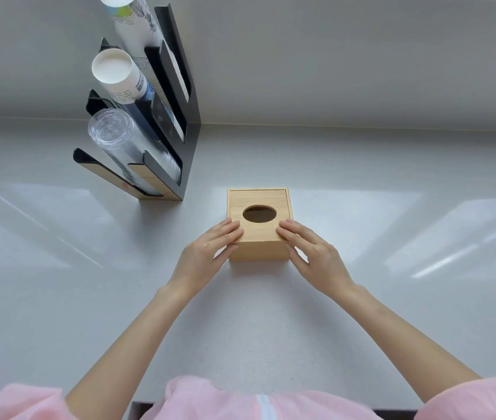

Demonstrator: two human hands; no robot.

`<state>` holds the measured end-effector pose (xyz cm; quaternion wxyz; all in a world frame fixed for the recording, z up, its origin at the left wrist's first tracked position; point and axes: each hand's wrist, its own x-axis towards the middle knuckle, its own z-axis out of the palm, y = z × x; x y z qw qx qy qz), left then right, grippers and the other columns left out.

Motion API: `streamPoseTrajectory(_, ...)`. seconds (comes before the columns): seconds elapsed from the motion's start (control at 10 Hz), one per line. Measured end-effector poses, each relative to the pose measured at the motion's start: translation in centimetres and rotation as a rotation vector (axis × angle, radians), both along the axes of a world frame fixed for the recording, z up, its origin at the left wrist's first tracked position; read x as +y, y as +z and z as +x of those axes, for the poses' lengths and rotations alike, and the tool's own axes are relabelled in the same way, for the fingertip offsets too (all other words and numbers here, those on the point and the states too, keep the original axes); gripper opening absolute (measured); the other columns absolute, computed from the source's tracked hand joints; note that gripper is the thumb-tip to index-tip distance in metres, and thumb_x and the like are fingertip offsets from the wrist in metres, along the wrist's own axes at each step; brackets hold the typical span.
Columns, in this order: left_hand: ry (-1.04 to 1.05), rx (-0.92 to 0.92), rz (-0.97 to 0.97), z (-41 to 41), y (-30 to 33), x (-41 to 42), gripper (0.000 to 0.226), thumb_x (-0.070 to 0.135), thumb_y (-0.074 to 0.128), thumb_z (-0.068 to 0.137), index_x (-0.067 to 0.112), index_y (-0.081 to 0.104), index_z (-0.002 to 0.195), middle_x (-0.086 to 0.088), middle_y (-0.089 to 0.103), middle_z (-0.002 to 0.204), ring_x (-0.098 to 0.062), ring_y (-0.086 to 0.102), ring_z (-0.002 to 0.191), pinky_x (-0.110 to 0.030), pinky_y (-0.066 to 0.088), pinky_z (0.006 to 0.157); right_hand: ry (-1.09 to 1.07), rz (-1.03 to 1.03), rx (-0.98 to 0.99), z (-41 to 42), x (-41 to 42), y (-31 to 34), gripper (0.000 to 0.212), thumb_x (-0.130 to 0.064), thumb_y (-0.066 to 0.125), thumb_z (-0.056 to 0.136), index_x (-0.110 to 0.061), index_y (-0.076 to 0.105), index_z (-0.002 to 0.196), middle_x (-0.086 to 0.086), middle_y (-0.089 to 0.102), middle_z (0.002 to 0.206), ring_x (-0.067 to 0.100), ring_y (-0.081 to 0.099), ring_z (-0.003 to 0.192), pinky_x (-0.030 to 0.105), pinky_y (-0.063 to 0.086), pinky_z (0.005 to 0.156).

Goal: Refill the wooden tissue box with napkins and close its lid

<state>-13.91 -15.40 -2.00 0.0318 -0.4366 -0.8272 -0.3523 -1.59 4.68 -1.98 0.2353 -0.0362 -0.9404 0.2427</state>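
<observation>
A square wooden tissue box (259,251) stands on the grey counter in the middle of the view. Its lid (256,197) lies flat on top and has an oval hole (259,214) that looks dark inside; no napkin shows through it. My left hand (210,256) rests on the box's near left corner, fingers on the lid and thumb against the side. My right hand (310,253) mirrors it on the near right corner. Both hands hold the box. No napkins are in view.
A black and wood cup rack (165,140) stands at the back left, holding paper cups (116,74) and clear plastic cups (113,134). A grey wall rises behind the counter (392,298). My pink sleeves fill the bottom edge.
</observation>
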Motion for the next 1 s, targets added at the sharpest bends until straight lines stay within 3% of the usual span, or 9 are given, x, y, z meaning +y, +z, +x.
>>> streamPoseTrajectory(0.2,0.024,0.025,-0.002,0.6,-0.2,0.1,0.042,0.032,0.044,0.085,0.015,0.061,0.120,0.001,0.059,0.129,-0.006,0.038,0.127,-0.019,0.040,0.095,-0.037,0.003,0.000,-0.2,-0.2,-0.1,0.034,-0.009,0.050,0.087,-0.013,0.063,0.118,0.001,0.063,0.125,0.009,0.051,0.121,0.025,0.049,0.093)
streamPoseTrajectory(0.5,0.075,0.102,-0.031,1.6,-1.2,0.3,0.052,0.013,0.067,0.080,0.014,0.050,0.129,-0.003,0.053,0.136,-0.009,0.035,0.130,-0.029,0.053,0.082,-0.135,0.025,0.034,0.3,-2.2,-1.4,0.041,-0.017,0.041,0.088,-0.013,0.056,0.126,0.001,0.057,0.133,0.008,0.041,0.128,0.021,0.045,0.094)
streamPoseTrajectory(0.6,0.095,0.107,-0.038,1.7,-1.0,0.5,0.048,0.029,0.051,0.083,0.013,0.051,0.129,-0.003,0.054,0.135,-0.010,0.035,0.130,-0.029,0.053,0.083,-0.133,0.052,0.054,0.3,-2.2,-1.5,0.041,-0.015,0.040,0.088,-0.013,0.056,0.126,0.001,0.058,0.132,0.009,0.042,0.127,0.024,0.046,0.095)
streamPoseTrajectory(0.7,0.108,0.122,-0.051,1.8,-0.9,0.6,0.049,0.032,0.046,0.084,0.012,0.053,0.128,-0.004,0.055,0.135,-0.010,0.035,0.129,-0.030,0.053,0.083,-0.141,0.061,0.051,0.3,-2.0,-1.4,0.041,-0.015,0.041,0.088,-0.012,0.056,0.126,0.001,0.058,0.132,0.010,0.042,0.128,0.024,0.045,0.097)
streamPoseTrajectory(0.9,0.146,0.201,-0.027,1.1,-0.1,1.0,0.044,0.038,0.048,0.081,0.011,0.063,0.113,-0.006,0.065,0.119,-0.014,0.047,0.114,-0.040,0.049,0.085,-0.076,0.066,0.082,0.2,-1.2,-1.1,0.037,-0.021,0.046,0.086,-0.011,0.062,0.119,0.003,0.064,0.124,0.011,0.047,0.122,0.024,0.035,0.100)
streamPoseTrajectory(1.0,0.168,0.224,-0.062,0.4,1.6,2.1,0.047,0.042,0.047,0.080,0.011,0.063,0.111,-0.007,0.066,0.114,-0.024,0.060,0.105,-0.042,0.047,0.085,-0.047,0.080,0.017,-0.3,-0.2,0.6,0.039,-0.030,0.045,0.087,-0.017,0.064,0.118,0.000,0.067,0.121,0.014,0.056,0.118,0.029,0.043,0.099)
